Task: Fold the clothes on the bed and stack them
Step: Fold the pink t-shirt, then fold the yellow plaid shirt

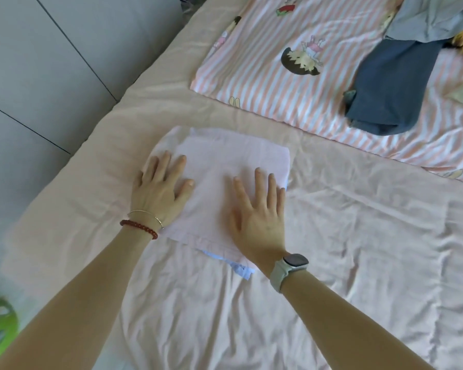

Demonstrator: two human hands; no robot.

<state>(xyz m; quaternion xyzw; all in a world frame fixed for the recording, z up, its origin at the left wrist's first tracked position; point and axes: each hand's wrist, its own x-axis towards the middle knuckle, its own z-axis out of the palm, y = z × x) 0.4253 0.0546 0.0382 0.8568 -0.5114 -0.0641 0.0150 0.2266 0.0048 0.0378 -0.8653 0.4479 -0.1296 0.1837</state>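
Both hands, left (161, 190) and right (259, 212), flat, fingers spread, on soft pink folded rectangle (225, 166).

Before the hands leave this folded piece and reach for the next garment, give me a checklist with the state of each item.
1. Left hand flat on the folded pink garment: ok.
2. Right hand flat on it, fingers straight: ok.
3. Edges squared: not ok, a light blue layer pokes out at the near corner.
4. Whether that blue layer is a separate garment beneath: cannot tell.
5. Next garment available: ok, a dark blue garment lies unfolded on the striped quilt.
6. Grey-blue garment beyond it, unfolded: ok.
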